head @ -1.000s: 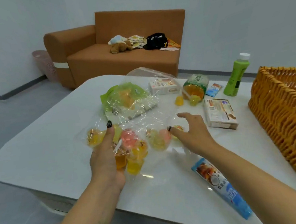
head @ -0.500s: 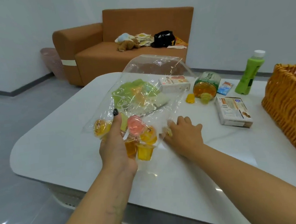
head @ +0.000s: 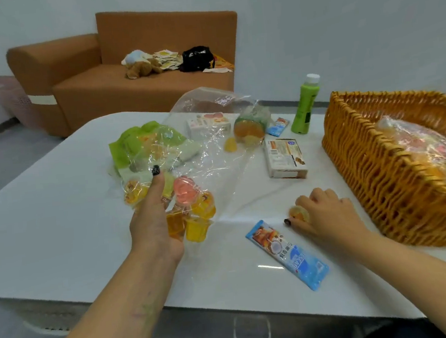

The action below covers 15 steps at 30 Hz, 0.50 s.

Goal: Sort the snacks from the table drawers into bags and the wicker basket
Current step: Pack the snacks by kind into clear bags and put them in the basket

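Jelly cups [head: 190, 212] bunched in clear bag [head: 209, 153], left hand [head: 153, 219] clamped underneath to keep mouth open; right hand [head: 321, 211] pinches loose jelly cup [head: 299, 213] on table [head: 57, 212], likely to bag.

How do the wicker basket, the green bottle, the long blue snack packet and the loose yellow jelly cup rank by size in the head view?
1. wicker basket
2. and 3. long blue snack packet and green bottle: unsure, since the packet lies nearer the camera
4. loose yellow jelly cup

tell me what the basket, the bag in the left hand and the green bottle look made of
Basket: woven wicker, matte golden strands in visible rows. Bag that the left hand grips: thin clear plastic film, glossy, crinkled, jelly cups showing through. Green bottle: probably plastic, smooth with a slight sheen, with a white cap.
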Tool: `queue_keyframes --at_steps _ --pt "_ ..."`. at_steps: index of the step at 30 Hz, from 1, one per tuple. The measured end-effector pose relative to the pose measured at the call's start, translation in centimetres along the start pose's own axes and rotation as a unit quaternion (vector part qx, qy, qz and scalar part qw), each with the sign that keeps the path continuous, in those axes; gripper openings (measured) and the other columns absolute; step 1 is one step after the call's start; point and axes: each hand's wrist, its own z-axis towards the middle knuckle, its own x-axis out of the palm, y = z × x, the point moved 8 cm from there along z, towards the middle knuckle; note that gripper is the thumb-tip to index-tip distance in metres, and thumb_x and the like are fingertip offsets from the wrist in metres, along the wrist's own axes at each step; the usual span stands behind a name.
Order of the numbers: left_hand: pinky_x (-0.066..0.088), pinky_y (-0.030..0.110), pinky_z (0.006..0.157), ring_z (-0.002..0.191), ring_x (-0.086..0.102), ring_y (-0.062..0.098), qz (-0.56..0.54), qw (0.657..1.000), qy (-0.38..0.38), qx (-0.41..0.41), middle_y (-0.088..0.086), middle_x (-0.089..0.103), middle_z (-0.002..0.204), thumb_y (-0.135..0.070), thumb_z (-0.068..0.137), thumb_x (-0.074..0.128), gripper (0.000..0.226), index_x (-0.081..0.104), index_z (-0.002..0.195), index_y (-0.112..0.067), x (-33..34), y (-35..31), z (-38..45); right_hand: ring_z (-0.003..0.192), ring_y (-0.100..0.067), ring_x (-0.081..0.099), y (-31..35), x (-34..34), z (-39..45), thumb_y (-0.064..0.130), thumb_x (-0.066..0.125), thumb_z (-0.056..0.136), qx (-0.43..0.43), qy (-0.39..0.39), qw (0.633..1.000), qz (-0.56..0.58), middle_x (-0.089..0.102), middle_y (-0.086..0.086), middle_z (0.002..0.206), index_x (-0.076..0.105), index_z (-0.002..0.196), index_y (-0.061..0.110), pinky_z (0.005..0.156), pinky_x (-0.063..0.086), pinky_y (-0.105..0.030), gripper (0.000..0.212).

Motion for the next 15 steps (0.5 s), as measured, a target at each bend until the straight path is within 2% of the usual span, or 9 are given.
queue_keyframes --at_steps 4,6,8,9,12,15 --pt "0.058 0.052 0.083 0.094 0.073 0.024 0.001 1.000 0.002 -0.008 0.002 0.072 0.113 -0.044 0.076 0.079 0.047 0.068 0.117 -0.023 1.5 1.2 -0.2 0.112 -0.018 0.043 -0.2 0.1 -0.3 0.075 0.028 0.085 -0.004 0.007 1.000 0.000 0.046 0.002 0.125 0.043 0.130 0.035 0.095 0.037 -0.041 0.062" --pt "0.058 0.051 0.080 0.091 0.073 0.024 -0.003 1.000 -0.002 -0.009 0.002 0.072 0.111 -0.044 0.076 0.079 0.046 0.067 0.115 -0.023 2.2 1.4 -0.1 0.125 -0.020 0.038 0.3 0.0 -0.4 0.081 0.025 0.082 -0.001 0.016 1.000 0.026 0.043 0.002 0.136 0.037 0.138 0.037 0.107 0.028 -0.047 0.072" --pt "0.060 0.047 0.074 0.087 0.074 0.022 -0.009 1.000 -0.005 -0.005 0.001 0.073 0.108 -0.045 0.075 0.079 0.047 0.067 0.115 -0.023 2.5 1.4 0.4 0.135 -0.021 0.030 0.9 -1.3 0.1 0.084 0.020 0.078 -0.014 -0.009 0.999 0.045 0.037 0.002 0.144 0.032 0.142 0.036 0.112 0.021 -0.049 0.080" --pt "0.060 0.046 0.072 0.086 0.074 0.022 -0.011 1.000 -0.007 -0.004 0.001 0.073 0.108 -0.047 0.074 0.080 0.050 0.067 0.116 -0.024 2.6 1.3 0.7 0.135 -0.021 0.031 1.2 -2.4 0.7 0.082 0.022 0.080 -0.021 -0.038 0.997 0.061 0.038 0.001 0.144 0.033 0.142 0.034 0.111 0.023 -0.047 0.080" --pt "0.060 0.046 0.069 0.088 0.074 0.025 -0.019 1.000 -0.015 -0.007 0.002 0.073 0.111 -0.050 0.071 0.080 0.055 0.066 0.118 -0.025 2.4 1.1 1.8 0.129 -0.023 0.037 2.3 -5.4 4.6 0.063 0.043 0.090 -0.009 -0.107 0.981 0.163 0.040 -0.004 0.142 0.039 0.140 0.025 0.103 0.036 -0.039 0.062" --pt "0.059 0.043 0.064 0.086 0.074 0.023 -0.031 0.999 -0.030 -0.006 0.002 0.073 0.109 -0.046 0.077 0.078 0.048 0.067 0.118 -0.024 2.1 0.8 2.7 0.130 -0.028 0.036 4.2 -6.1 11.0 0.054 0.054 0.090 0.029 -0.084 0.967 0.239 0.037 -0.008 0.142 0.039 0.139 0.023 0.102 0.037 -0.042 0.060"
